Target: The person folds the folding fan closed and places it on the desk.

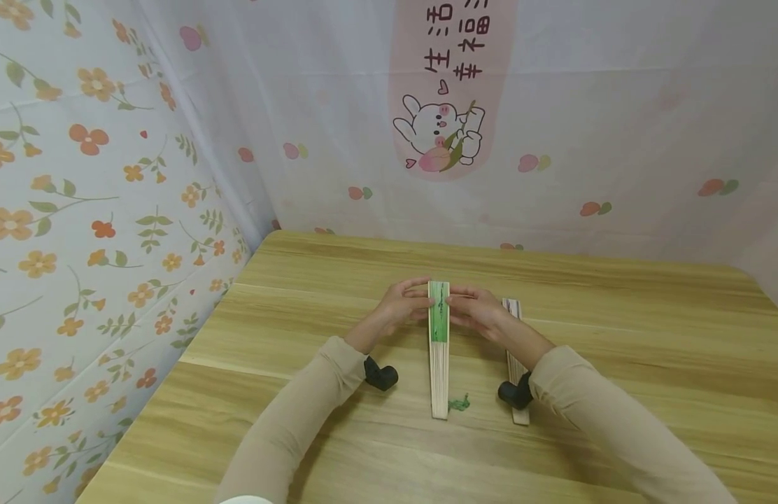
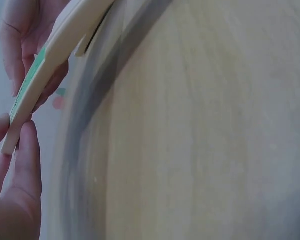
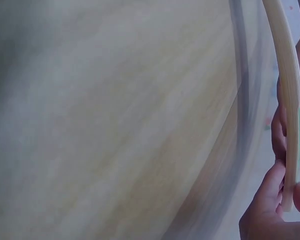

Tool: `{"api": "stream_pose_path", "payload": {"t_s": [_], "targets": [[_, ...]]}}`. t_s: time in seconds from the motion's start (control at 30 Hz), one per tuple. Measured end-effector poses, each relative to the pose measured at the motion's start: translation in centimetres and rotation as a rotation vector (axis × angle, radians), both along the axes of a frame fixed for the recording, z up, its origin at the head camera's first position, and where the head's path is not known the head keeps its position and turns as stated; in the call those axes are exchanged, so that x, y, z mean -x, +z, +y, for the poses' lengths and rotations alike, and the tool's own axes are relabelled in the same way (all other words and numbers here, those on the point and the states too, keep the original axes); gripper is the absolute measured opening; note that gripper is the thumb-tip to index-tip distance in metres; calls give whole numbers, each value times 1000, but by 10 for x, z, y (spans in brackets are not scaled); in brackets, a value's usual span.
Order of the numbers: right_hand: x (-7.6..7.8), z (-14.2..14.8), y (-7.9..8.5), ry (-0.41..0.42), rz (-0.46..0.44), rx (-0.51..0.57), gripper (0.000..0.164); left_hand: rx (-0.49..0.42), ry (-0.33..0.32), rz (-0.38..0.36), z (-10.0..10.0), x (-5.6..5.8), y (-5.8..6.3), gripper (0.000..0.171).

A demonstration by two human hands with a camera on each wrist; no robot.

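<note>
A folded folding fan (image 1: pixel 439 311) with a green leaf and pale wooden ribs points away from me in the head view. My left hand (image 1: pixel 401 306) pinches its far end from the left, thumb on one face and fingers on the other in the left wrist view. From the right, my right hand (image 1: pixel 482 311) pinches that same end; the right wrist view shows its thumb and fingers on either side of the fan (image 3: pixel 291 145). A green tassel (image 1: pixel 460 402) lies beside the fan's near end.
A second folded fan (image 1: pixel 520 413) lies on the wooden table (image 1: pixel 288 301) to the right, partly hidden under my right forearm. Black wrist mounts (image 1: pixel 381 375) jut from both sleeves. A floral curtain (image 1: pixel 99 175) hangs at the left, and a printed cloth (image 1: pixel 338 126) hangs behind the table.
</note>
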State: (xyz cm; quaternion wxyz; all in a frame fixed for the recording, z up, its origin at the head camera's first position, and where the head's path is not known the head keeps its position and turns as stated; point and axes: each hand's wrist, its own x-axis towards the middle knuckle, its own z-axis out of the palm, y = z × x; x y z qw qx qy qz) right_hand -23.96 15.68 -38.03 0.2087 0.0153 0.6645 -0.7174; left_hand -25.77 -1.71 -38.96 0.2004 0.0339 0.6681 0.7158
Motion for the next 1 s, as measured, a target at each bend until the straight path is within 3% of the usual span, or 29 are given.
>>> {"api": "stream_pose_path", "payload": {"t_s": [0.37,1.0], "targets": [[7,0,-6,-28,-26,2,52,9,54,-14,4,7,-9,51],[11,3,-6,-13,-31,-86,53,49,3,10,7,10,-15,55]]}}
